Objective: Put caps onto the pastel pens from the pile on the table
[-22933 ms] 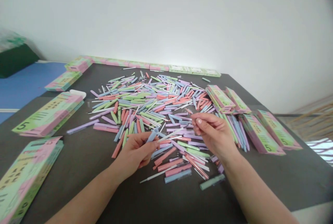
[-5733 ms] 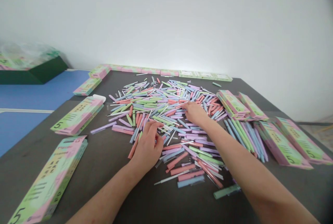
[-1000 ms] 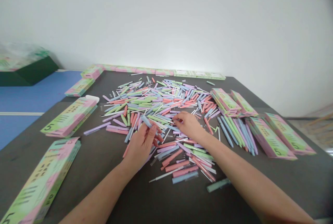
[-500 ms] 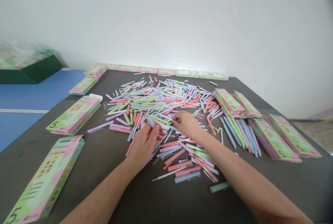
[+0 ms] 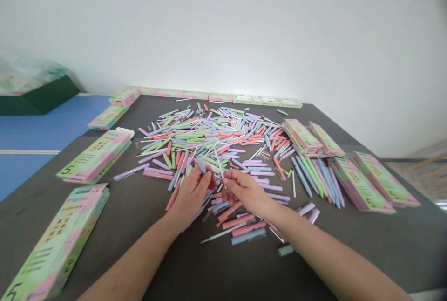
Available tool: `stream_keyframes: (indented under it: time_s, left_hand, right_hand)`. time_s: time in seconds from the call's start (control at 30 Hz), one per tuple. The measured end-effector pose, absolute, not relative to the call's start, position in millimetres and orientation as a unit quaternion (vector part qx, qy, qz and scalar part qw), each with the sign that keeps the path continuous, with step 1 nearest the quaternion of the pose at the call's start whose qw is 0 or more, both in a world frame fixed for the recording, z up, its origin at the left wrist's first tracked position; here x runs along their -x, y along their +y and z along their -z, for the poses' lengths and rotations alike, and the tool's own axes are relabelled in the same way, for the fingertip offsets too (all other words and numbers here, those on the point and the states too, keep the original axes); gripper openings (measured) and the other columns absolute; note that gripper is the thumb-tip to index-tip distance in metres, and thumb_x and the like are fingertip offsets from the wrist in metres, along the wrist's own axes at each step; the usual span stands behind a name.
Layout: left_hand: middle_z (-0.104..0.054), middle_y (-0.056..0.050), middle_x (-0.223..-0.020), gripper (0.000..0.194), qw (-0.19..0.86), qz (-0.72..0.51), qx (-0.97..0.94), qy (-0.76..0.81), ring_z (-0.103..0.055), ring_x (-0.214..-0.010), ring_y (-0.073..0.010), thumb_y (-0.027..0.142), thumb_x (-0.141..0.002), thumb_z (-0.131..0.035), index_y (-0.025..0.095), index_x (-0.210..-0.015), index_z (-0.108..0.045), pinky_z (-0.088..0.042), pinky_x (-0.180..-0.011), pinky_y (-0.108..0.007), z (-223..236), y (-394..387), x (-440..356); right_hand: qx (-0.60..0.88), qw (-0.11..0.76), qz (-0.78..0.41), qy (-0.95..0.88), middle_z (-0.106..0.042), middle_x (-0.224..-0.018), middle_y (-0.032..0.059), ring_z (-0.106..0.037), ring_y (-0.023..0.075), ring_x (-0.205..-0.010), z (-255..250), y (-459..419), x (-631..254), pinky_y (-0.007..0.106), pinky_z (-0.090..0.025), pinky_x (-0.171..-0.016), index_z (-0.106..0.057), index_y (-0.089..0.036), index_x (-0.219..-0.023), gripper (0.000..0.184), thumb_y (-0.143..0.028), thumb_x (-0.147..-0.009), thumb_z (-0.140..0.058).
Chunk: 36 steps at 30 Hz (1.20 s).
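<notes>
Blue barrel [image 5: 201, 164] upright in a narrow pinch of the left hand [image 5: 190, 194], held between thumb and fingers. Thin white stick [image 5: 219, 167] tilted just beside it, lower end at the fingertips [image 5: 225, 184] of the right hand [image 5: 246, 193], also closed narrow; whether gripped or only touched, impossible to tell. Both hands close together, almost touching, over the near part of a loose pile of pastel pens [image 5: 209, 135] in pink, green, lilac and blue, on a dark table [image 5: 104, 226]. Pink pens [image 5: 244, 225] just below the hands. Group of blue and green pens [image 5: 310, 180] off to the right. Boxes marked 5 [image 5: 94, 156] along the left side, more boxes [image 5: 363, 184] at right.
</notes>
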State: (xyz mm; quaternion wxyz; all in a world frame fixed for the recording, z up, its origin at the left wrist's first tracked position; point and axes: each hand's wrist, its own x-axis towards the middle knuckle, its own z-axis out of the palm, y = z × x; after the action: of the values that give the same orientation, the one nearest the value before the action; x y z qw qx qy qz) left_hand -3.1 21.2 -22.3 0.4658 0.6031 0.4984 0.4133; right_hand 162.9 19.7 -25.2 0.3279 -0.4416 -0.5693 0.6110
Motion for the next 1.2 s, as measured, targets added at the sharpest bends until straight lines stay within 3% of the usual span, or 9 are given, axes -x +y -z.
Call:
stream_keyframes:
  time_s: [0.13,0.37,0.53,0.63,0.7,0.97,1.2]
  left_hand:
    - [-0.057,0.001,-0.069,0.024,0.46,-0.395,-0.616,0.503,-0.055,-0.064,-0.0163,0.038,-0.09,-0.046,0.019,-0.079,-0.054,-0.043,-0.058,-0.027,24,22,4]
    - [-0.058,0.001,-0.066,0.026,0.43,-0.387,-0.628,0.52,-0.054,-0.062,-0.0165,0.04,-0.09,-0.048,0.018,-0.078,-0.056,-0.043,-0.062,-0.029,20,20,4]
    - [-0.06,0.0,-0.067,0.026,0.444,-0.395,-0.608,0.526,-0.055,-0.064,-0.0163,0.042,-0.09,-0.048,0.019,-0.078,-0.054,-0.043,-0.061,-0.028,23,20,4]
    - [-0.059,0.0,-0.066,0.025,0.48,-0.405,-0.58,0.519,-0.054,-0.061,-0.0153,0.043,-0.089,-0.049,0.02,-0.079,-0.053,-0.04,-0.054,-0.025,23,19,3]
    - [-0.058,0.001,-0.066,0.024,0.496,-0.409,-0.567,0.515,-0.055,-0.061,-0.015,0.042,-0.088,-0.051,0.019,-0.08,-0.053,-0.04,-0.052,-0.023,21,18,1]
    - [-0.062,-0.001,-0.069,0.023,0.49,-0.41,-0.568,0.52,-0.058,-0.064,-0.0158,0.04,-0.087,-0.052,0.019,-0.082,-0.057,-0.045,-0.056,-0.024,19,15,1]
    - [-0.063,-0.001,-0.07,0.024,0.493,-0.408,-0.571,0.514,-0.059,-0.066,-0.0164,0.041,-0.087,-0.052,0.019,-0.082,-0.058,-0.047,-0.058,-0.025,18,14,1]
  right_hand:
    - [0.429,0.31,-0.62,-0.579,-0.063,-0.067,-0.0026,-0.052,0.0092,-0.05,22,15,-159,0.02,-0.042,-0.046,-0.047,-0.021,-0.09,0.018,-0.037,-0.087,-0.053]
    - [0.444,0.279,-0.553,-0.647,-0.063,-0.069,-0.0013,-0.054,0.0099,-0.053,25,13,-156,0.02,-0.042,-0.047,-0.053,-0.021,-0.083,0.012,-0.028,-0.091,-0.046]
    - [0.553,0.279,-0.277,-0.734,-0.066,-0.066,-0.0014,-0.058,0.0117,-0.058,23,43,-186,0.022,-0.044,-0.056,-0.066,-0.019,-0.078,0.023,-0.03,-0.089,-0.048]
    - [0.624,0.277,-0.192,-0.705,-0.071,-0.079,0.0034,-0.062,0.0157,-0.067,22,73,-223,0.026,-0.046,-0.064,-0.071,-0.017,-0.093,0.023,-0.021,-0.085,-0.049]
    - [0.656,0.254,-0.145,-0.696,-0.072,-0.08,0.0064,-0.063,0.019,-0.072,23,90,-246,0.03,-0.046,-0.07,-0.073,-0.016,-0.089,0.024,-0.014,-0.079,-0.051]
    - [0.64,0.137,-0.09,-0.751,-0.074,-0.085,0.0076,-0.066,0.0217,-0.081,34,112,-277,0.03,-0.046,-0.077,-0.078,-0.018,-0.083,0.021,-0.012,-0.076,-0.059]
    - [0.615,0.106,-0.089,-0.777,-0.071,-0.085,0.0056,-0.063,0.0178,-0.075,39,121,-278,0.027,-0.045,-0.072,-0.077,-0.019,-0.087,0.016,-0.016,-0.078,-0.064]
